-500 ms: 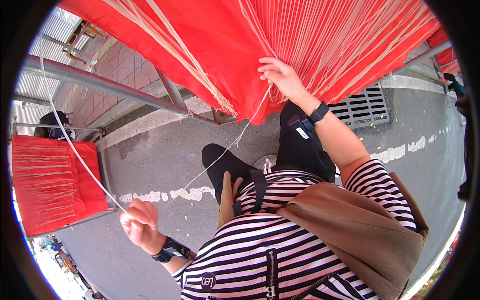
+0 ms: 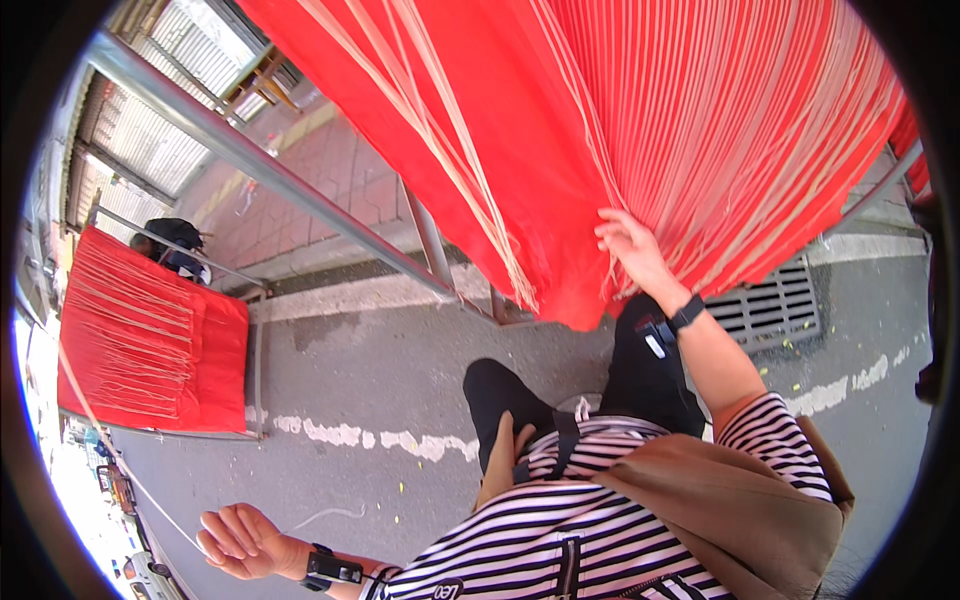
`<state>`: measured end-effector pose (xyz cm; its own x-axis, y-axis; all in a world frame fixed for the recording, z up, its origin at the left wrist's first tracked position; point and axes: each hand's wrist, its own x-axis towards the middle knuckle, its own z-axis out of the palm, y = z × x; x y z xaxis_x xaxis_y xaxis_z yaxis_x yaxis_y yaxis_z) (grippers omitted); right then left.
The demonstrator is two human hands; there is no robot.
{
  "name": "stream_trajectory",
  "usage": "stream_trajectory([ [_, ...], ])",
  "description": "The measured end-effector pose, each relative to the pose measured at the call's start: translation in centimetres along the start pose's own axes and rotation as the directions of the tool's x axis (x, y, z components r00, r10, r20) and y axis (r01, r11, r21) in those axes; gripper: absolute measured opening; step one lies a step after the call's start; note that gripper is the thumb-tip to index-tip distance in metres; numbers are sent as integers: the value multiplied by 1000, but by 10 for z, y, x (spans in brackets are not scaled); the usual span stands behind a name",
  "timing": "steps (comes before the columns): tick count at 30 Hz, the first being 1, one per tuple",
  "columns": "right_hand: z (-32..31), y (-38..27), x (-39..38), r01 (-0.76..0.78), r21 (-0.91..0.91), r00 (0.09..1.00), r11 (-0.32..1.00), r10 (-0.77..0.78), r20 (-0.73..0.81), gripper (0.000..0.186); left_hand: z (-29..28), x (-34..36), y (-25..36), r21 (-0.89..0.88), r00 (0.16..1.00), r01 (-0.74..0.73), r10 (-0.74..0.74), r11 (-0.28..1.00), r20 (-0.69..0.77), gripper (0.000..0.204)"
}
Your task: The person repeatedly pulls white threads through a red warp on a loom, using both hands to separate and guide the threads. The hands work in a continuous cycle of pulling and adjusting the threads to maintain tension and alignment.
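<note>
My left hand [image 2: 240, 541] is low on the left, its fingers curled around a long pale strand [image 2: 118, 455]. The strand runs from the hand toward the upper left; whether it is cord or dough cannot be told. My right hand [image 2: 633, 248] hovers over the lower part of a large red cloth [image 2: 545, 180], its fingers loosely bent and apart, with no clear hold on anything. Many thin pale strands [image 2: 720, 130] lie across this cloth, fanning out above and right of that hand. Another bundle of strands [image 2: 450, 130] hangs left of it, with loose, frayed-looking ends.
A metal pole [image 2: 270, 180] slants along the left of the cloth. A second red cloth with strands [image 2: 130, 340] hangs on a frame at far left, a person [image 2: 175, 245] behind it. Below lies grey road [image 2: 340, 380] with a drain grate [image 2: 768, 308].
My left hand has moved down and slightly left. The thin strand stretched between the hands no longer spans them; a blurred loose piece shows beside the left wrist. The view has shifted.
</note>
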<state>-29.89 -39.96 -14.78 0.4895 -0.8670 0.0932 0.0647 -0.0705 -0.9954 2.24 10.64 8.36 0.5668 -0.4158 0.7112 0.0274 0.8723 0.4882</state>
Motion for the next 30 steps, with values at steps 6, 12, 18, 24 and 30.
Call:
stream_trajectory([
  [6, 0, 4, 3, 27, -73, 999, 997, -28, -20, 42, -4, -4, 18, -68, 990, -132, 135, 989, 50, 23],
  [12, 6, 14, 1, 26, -96, 1000, 995, -26, 6, 38, -15, -18, -17, -36, 997, -30, 33, 999, 67, 30],
  [18, 17, 7, -11, -7, -145, 999, 989, 13, 38, 37, -16, -47, -128, 130, 855, 472, -489, 872, 173, 30],
  [24, 20, -4, -20, -20, -184, 998, 983, 29, 48, 37, -1, -69, -216, 351, 478, 767, -843, 537, 245, 19],
  [30, 20, -9, -29, -5, -231, 998, 973, 18, 58, 37, 15, -77, -289, 580, 365, 695, -904, 424, 223, 18],
])
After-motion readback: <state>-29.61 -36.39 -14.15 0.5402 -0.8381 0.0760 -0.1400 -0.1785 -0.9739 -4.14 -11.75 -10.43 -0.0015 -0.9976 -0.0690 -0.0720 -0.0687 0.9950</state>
